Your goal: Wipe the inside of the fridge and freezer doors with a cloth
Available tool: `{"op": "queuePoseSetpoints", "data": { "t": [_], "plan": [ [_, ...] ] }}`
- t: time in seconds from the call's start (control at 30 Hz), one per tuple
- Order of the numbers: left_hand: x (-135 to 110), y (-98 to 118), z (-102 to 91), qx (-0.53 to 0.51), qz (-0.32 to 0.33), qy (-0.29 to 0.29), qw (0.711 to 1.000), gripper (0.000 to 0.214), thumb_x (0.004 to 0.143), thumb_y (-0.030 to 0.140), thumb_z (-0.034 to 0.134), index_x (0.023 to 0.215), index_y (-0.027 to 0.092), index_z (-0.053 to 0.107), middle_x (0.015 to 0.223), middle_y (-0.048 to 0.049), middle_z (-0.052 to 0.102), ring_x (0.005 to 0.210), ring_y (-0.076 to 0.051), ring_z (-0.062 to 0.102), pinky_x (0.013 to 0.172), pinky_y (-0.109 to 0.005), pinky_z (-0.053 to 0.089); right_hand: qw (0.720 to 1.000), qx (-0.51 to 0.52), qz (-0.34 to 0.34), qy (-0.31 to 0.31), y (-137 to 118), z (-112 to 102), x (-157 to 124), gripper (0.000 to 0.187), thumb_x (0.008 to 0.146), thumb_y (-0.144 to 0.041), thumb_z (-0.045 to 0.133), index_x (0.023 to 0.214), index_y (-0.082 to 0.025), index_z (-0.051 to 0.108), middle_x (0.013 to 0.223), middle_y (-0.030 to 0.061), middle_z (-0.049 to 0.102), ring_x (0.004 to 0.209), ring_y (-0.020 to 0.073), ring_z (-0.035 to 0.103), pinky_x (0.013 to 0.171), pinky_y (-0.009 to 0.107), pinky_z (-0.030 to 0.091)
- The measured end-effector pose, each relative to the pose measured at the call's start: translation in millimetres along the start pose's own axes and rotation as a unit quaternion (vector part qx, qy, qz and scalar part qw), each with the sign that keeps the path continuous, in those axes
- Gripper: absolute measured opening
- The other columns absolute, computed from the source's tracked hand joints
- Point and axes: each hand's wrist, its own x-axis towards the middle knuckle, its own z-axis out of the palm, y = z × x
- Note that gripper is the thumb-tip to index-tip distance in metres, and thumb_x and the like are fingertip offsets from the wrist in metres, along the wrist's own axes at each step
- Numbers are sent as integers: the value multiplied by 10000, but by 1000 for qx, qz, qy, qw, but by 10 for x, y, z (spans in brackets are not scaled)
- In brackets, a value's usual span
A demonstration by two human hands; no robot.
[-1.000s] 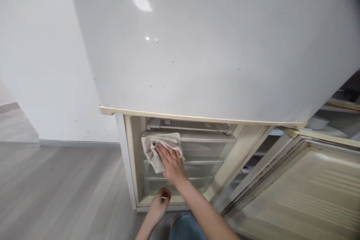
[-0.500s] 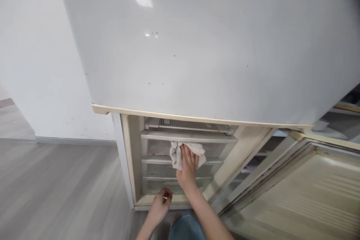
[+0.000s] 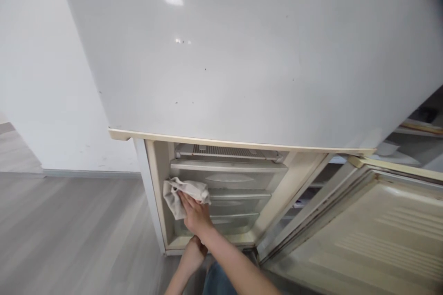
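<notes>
My right hand presses a crumpled off-white cloth against the left end of the middle freezer drawer, fingers laid over the cloth. The cloth also reaches the compartment's left inner wall. Above is the top drawer, and below it the bottom drawer. My left hand is curled low at the freezer's bottom sill, partly hidden behind my right forearm; what it holds, if anything, does not show.
The closed white upper fridge door overhangs the compartment. The yellowed lower door stands swung open to the right. A white wall and grey wood floor lie to the left. My knee in jeans is just below.
My right hand swept the cloth from the left of the top drawer to its middle, then back left and down to the middle drawer. My left hand stayed low by the sill.
</notes>
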Motion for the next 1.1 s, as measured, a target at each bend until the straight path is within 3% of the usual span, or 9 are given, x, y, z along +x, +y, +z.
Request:
{"op": "queuePoseSetpoints", "data": {
  "t": [0.17, 0.33, 0.4, 0.47, 0.6, 0.73, 0.87, 1.0, 1.1],
  "plan": [
    [-2, -8, -45, 43, 12, 0, 999, 215, 758, 203, 407, 875, 165, 584, 935, -134, 721, 816, -240, 659, 779, -359, 474, 994, -3, -14, -106, 78, -290, -6, 776, 790, -162, 445, 1509, -308, 192, 1488, -13, 403, 1195, 185, 537, 942, 316, 469],
    [-51, 53, -113, 53, 31, -13, 998, 202, 837, 278, 358, 931, 206, 522, 929, -64, 701, 751, -161, 641, 742, -283, 458, 979, -77, 104, -156, 878, -340, -682, 752, 731, -121, 423, 1457, -307, 358, 1401, 32, 514, 1166, 226, 567, 970, 387, 453],
    [-83, 75, -130, 57, 30, -15, 998, 194, 847, 286, 356, 930, 211, 515, 927, -59, 695, 755, -156, 638, 742, -276, 451, 976, -133, 156, -72, 1252, -376, -942, 692, 711, -139, 434, 1392, -252, 475, 1369, 89, 541, 1160, 261, 565, 982, 430, 440],
    [-113, 105, -141, 59, 33, -14, 998, 188, 852, 284, 360, 931, 212, 514, 948, -63, 688, 781, -153, 641, 762, -275, 447, 961, -188, 180, 92, 1572, -496, -1096, 635, 725, -166, 427, 1355, -176, 508, 1326, 151, 561, 1207, 312, 522, 1001, 511, 412],
    [-148, 199, -154, 71, 37, -17, 997, 195, 863, 273, 351, 950, 208, 513, 964, -66, 682, 806, -150, 647, 775, -274, 447, 906, -196, 178, 330, 1872, -946, -1034, 657, 842, -201, 369, 1482, -125, 243, 1480, 200, 344, 1410, 333, 247, 1080, 594, 304],
    [-159, 278, -149, 89, 40, -20, 995, 209, 870, 268, 342, 955, 207, 522, 980, -63, 680, 815, -143, 649, 775, -266, 450, 870, -70, 236, 427, 1765, -1129, -817, 674, 921, -256, 346, 1519, -154, 53, 1560, 196, 147, 1447, 307, 139, 1143, 543, 222],
    [-171, 279, -143, 96, 41, -17, 994, 220, 864, 264, 351, 967, 202, 535, 994, -68, 684, 814, -153, 650, 778, -277, 449, 838, 3, 306, 452, 1527, -689, -831, 673, 935, -258, 287, 1519, -162, -34, 1572, 200, 75, 1456, 302, 90, 1124, 595, 198],
    [-154, 236, -144, 117, 46, -14, 992, 246, 867, 274, 333, 974, 207, 544, 1012, -74, 688, 846, -168, 652, 779, -282, 451, 874, -39, 283, 394, 1153, -188, -832, 681, 906, -180, 253, 1523, -161, -36, 1577, 184, 41, 1464, 293, -3, 1108, 623, 214],
    [-117, 219, -135, 136, 50, -14, 989, 255, 861, 266, 327, 977, 206, 546, 1032, -86, 684, 845, -175, 656, 768, -285, 449, 928, -79, 183, 314, 798, -109, -644, 704, 866, -152, 312, 1526, -169, 70, 1554, 177, 179, 1453, 333, 72, 1073, 633, 268]
  ]
}}
